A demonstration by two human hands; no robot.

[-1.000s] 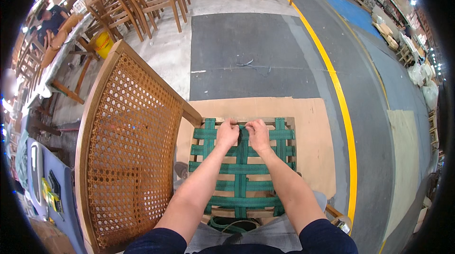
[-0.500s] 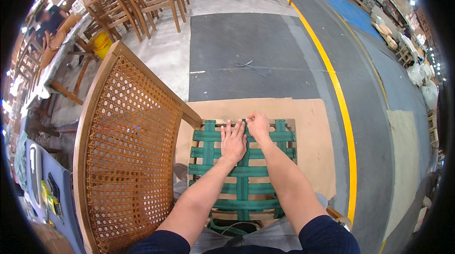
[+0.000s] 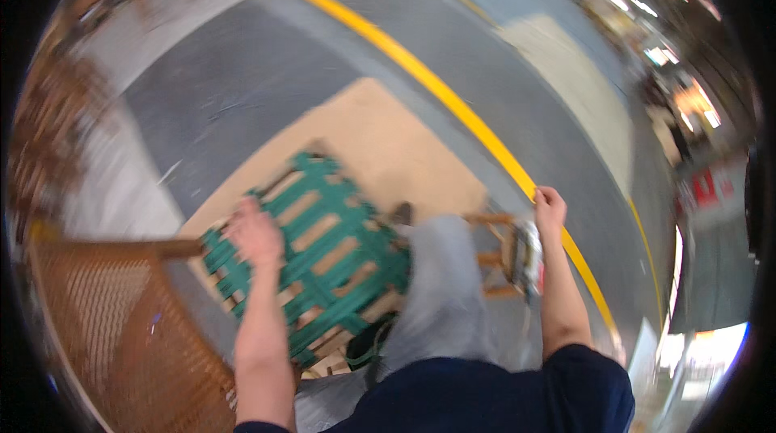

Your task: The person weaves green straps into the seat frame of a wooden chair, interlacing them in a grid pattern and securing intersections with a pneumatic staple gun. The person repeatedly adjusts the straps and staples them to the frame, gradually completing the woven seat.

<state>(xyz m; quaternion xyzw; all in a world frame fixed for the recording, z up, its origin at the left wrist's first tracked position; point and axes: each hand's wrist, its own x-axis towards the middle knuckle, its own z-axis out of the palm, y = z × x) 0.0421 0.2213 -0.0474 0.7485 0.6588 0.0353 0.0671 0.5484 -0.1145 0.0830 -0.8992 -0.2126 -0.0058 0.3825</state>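
Webbing (image 3: 325, 247), green and woven in a criss-cross, spreads out to the right of the left hand (image 3: 257, 235) and underneath it, stretched across the chair seat! That left hand is over the far left part of the seat, its fingers reaching forward and looking loosely straight; blur hides the tips, so whether they pinch a strap I cannot tell.

Over to the right hand (image 3: 550, 211), well apart from the seat, up in the air with its fingers curled in narrow! Anything inside that curl? Cannot tell from here. Behind it, the yellow line (image 3: 453, 102) sweeps along the floor.

Just left of the right forearm, closer to the body than the hand, a shiny object (image 3: 529, 259), too smeared to name, shows beside a wooden frame (image 3: 489, 258). Grey trousers (image 3: 444, 287) fill the space between the two arms, a knee pushed up just right of the webbing.

Left of the left forearm, the chair's woven back (image 3: 129, 328) leans away, big and brown. Beyond the left hand, cardboard (image 3: 388, 134) lies on the floor, and further out still, a dark mat (image 3: 250, 77)!
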